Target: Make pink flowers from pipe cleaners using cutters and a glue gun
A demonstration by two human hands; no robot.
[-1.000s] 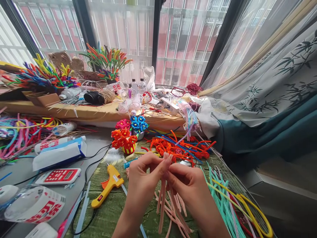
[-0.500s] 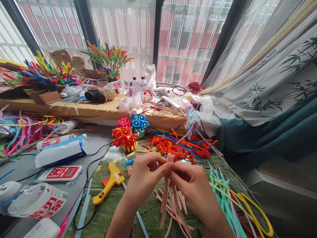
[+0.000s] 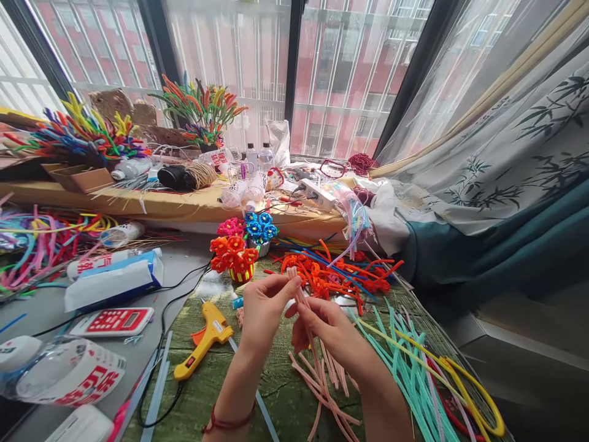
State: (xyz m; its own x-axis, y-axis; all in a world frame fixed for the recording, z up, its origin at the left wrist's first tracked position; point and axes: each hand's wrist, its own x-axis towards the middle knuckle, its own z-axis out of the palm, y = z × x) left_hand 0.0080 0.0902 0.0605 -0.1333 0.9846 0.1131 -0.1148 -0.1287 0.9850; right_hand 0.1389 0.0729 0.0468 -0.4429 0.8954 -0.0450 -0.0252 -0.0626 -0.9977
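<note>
Left grip [image 3: 264,310], right grip [image 3: 329,326], pink stems [image 3: 293,273] pinched, tips above, lengths below

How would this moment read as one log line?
left hand: pinching pink strips | right hand: pinching same strips, lower | glue gun: lying untouched

No text reads clearly: bold red characters on the white-labelled clear plastic bottle [image 3: 85,377], near left, are distorted.

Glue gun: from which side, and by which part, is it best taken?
Best by the handle, likely from the near side with the left hand: the gun lies flat, handle toward the person, nozzle pointing away.
</note>
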